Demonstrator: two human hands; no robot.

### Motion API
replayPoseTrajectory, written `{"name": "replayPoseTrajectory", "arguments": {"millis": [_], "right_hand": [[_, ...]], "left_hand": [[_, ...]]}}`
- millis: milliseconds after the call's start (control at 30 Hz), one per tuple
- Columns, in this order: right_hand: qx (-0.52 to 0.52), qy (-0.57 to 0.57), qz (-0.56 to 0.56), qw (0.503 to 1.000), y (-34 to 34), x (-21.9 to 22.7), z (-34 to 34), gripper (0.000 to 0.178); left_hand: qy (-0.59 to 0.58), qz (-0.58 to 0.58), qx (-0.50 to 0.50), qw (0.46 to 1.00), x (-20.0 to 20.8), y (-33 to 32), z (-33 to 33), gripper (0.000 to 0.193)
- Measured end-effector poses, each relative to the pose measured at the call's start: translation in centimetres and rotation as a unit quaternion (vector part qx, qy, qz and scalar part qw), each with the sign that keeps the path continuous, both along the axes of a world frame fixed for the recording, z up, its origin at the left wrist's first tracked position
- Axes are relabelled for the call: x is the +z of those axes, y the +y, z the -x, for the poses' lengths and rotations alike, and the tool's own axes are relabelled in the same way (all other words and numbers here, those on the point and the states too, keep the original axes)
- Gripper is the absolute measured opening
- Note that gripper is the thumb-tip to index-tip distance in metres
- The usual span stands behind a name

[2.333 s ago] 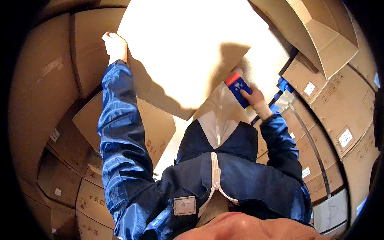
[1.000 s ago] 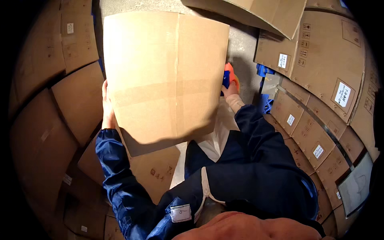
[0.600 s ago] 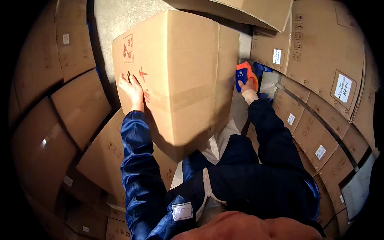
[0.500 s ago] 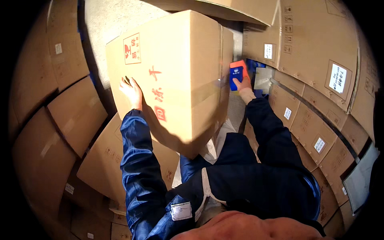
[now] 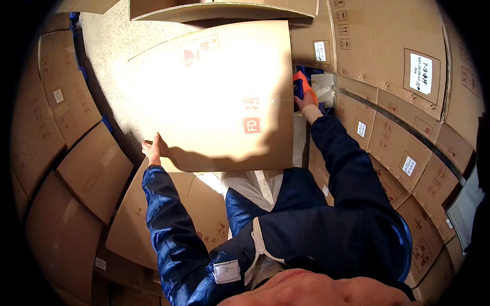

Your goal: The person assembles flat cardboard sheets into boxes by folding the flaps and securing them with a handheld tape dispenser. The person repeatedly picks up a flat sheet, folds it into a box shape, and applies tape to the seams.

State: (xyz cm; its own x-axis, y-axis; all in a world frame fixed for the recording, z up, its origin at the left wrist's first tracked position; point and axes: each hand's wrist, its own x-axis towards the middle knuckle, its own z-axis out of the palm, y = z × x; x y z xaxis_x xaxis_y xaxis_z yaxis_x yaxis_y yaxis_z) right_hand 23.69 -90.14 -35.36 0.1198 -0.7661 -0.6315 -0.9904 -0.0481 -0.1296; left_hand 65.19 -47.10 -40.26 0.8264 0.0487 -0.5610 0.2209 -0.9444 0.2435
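Observation:
A large cardboard box (image 5: 214, 112) with red print lies in front of my legs, its broad face turned up and washed out by bright light. My left hand (image 5: 152, 149) grips its near left corner, thumb on the upper face and fingers at the side edge. Beyond the box's right edge, my right hand (image 5: 307, 98) is closed around an orange and blue tape dispenser (image 5: 302, 85). Part of the dispenser is hidden behind the box edge and my fingers.
Stacked cartons (image 5: 388, 51) with white labels rise at the right, bound lower down by a dark strap (image 5: 380, 107). More cartons (image 5: 94, 158) stand at the left. An open carton (image 5: 224, 11) lies across the far side. Another carton (image 5: 163, 214) sits beside my left arm.
The box has turned so its printed face lies squarer to me and its taped right side is out of sight. My left hand has slid nearer, to the corner; the dispenser has moved slightly.

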Motion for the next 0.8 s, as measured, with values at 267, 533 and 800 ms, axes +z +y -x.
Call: {"name": "replayPoseTrajectory", "arguments": {"millis": [267,533,800], "right_hand": [[-0.067,-0.159,0.039,0.984,-2.2,-2.6,4.1,0.052],[0.057,-0.099,-0.021,0.993,-5.9,-4.7,2.7,0.074],[-0.035,-0.266,-0.087,0.959,-3.9,3.0,5.5,0.071]], "left_hand": [[0.314,0.295,0.055,0.901,9.1,1.2,-2.4,0.053],[0.297,0.365,0.085,0.878,26.5,-1.7,3.2,0.056],[0.292,0.406,0.156,0.852,32.9,-8.5,6.0,0.037]]}}
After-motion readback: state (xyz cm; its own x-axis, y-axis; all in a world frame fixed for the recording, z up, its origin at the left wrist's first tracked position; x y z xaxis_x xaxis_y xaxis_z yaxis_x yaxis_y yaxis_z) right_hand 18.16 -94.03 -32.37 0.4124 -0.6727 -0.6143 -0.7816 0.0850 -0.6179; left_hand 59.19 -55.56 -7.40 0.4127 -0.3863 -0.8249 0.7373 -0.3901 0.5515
